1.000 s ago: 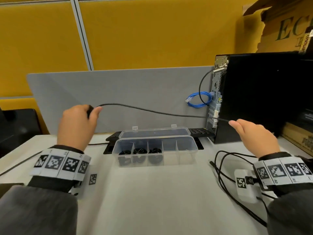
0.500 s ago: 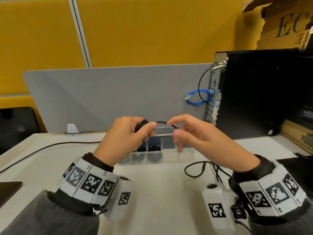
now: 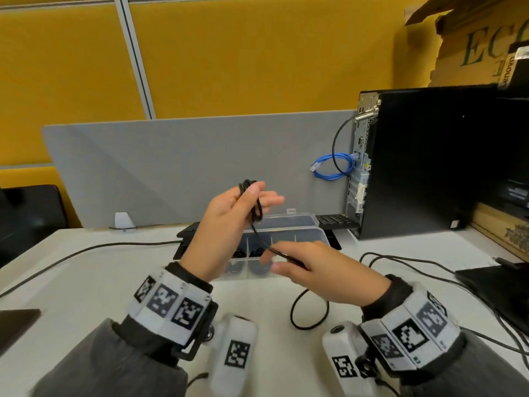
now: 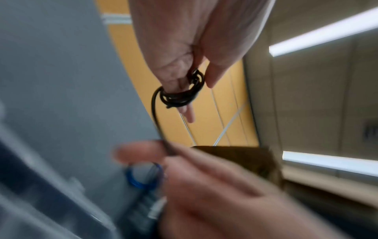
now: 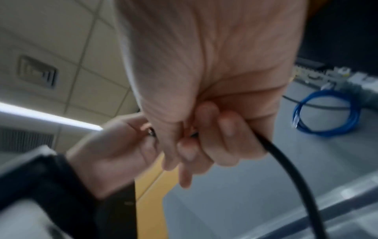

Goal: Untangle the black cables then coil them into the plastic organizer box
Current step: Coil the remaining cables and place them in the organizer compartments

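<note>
A thin black cable (image 3: 259,233) runs between my hands above the white table. My left hand (image 3: 257,196) is raised, with several turns of the cable coiled round its fingers; the left wrist view shows this coil (image 4: 180,95) beside the thumb. Lower and nearer me, my right hand (image 3: 274,259) pinches the cable, and the right wrist view shows its curled fingers (image 5: 227,129) holding the strand (image 5: 286,161). The cable's slack loop (image 3: 309,310) lies on the table. Behind my hands stands the clear organizer box (image 3: 300,233), lid open, with dark coils (image 3: 257,253) in its left compartments.
More black cable (image 3: 400,259) trails across the table at right. A black computer tower (image 3: 429,161) with a blue network cable (image 3: 332,170) stands at back right, a keyboard (image 3: 335,220) behind the box, a grey divider (image 3: 171,167), and another black cable (image 3: 86,250) at left.
A second ago my hands were wide apart with the cable stretched between them. They came together; now the left hand has risen with more turns on it, and the right has dropped toward me.
</note>
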A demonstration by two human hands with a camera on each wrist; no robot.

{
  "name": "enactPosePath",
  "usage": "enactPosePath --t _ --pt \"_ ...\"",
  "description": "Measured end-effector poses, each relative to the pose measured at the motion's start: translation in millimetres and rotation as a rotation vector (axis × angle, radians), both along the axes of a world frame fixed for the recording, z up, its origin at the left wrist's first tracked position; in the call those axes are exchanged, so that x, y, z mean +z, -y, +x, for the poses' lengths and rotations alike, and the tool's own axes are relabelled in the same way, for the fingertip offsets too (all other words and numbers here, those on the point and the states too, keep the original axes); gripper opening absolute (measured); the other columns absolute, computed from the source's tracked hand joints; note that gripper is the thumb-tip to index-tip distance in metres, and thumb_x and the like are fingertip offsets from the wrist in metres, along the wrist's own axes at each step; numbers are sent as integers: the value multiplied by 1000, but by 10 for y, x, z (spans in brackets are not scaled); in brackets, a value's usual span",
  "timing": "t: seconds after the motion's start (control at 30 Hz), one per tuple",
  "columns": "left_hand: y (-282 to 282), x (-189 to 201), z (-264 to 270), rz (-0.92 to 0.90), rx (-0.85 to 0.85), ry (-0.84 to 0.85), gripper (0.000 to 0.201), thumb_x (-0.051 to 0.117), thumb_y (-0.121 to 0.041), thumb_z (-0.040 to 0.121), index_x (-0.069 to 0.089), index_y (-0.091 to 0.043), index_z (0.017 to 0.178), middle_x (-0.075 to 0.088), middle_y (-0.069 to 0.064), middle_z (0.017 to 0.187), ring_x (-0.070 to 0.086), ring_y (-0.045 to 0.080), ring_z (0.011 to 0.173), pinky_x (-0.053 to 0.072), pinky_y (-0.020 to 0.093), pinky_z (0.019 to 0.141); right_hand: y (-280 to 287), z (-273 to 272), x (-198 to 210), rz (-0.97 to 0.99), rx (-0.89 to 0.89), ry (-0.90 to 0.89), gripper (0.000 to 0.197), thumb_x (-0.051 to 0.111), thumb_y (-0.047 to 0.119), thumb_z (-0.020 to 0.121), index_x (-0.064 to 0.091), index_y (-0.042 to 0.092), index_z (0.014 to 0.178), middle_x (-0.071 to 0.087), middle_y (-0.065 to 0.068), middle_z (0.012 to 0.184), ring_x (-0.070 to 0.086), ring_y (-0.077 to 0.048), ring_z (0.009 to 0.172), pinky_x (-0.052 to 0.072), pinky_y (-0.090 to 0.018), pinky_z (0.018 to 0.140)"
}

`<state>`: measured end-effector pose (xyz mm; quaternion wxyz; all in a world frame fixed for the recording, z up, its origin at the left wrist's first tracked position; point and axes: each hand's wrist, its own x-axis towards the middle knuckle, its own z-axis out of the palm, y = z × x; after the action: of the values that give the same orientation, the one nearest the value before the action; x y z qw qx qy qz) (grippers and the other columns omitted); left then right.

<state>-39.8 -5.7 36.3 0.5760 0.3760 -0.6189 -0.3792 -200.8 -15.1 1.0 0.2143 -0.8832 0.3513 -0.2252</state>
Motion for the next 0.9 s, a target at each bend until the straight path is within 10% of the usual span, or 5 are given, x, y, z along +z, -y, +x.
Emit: enactPosePath --t 0.13,0.4,0.53,0.67,0.9 --pt "33 -184 77 -83 202 857 60 27 -59 85 57 -7 78 67 5 72 59 11 71 42 27 69 44 -120 137 -207 -161 184 16 54 26 92 69 21 88 56 22 63 54 5 66 39 -12 64" --pt "-107 38 18 146 -339 -207 37 44 -29 86 64 2 92 62 5 55 58 12 52 49 17 60 79 -117 -44 -182 -213 -140 49 17 59 89 53 34 110 64 5 87 59 -15 79 48 -37 71" --pt "42 -74 65 -6 67 174 41 46 -46 88 59 -11 107 74 -4 95 64 4 98 46 22 92 -48 36 -32 -84 -4 -103 28 36 36 99 59 21 94 57 9 70 52 -3 65 44 -24 67" --pt "66 -200 186 45 12 696 66 43 -69 74 64 -8 87 71 -1 64 65 14 68 50 34 79 0 -89 101 -309 -190 42 19 45 37 95 62 29 89 52 17 64 49 -2 63 46 -32 65" --pt "-102 -21 106 197 -399 21 29 49 -21 85 68 -13 65 51 -3 43 42 6 35 43 14 51 49 19 -63 -140 -121 242 38 29 42 97 55 18 109 64 -3 84 59 -17 79 48 -44 76"
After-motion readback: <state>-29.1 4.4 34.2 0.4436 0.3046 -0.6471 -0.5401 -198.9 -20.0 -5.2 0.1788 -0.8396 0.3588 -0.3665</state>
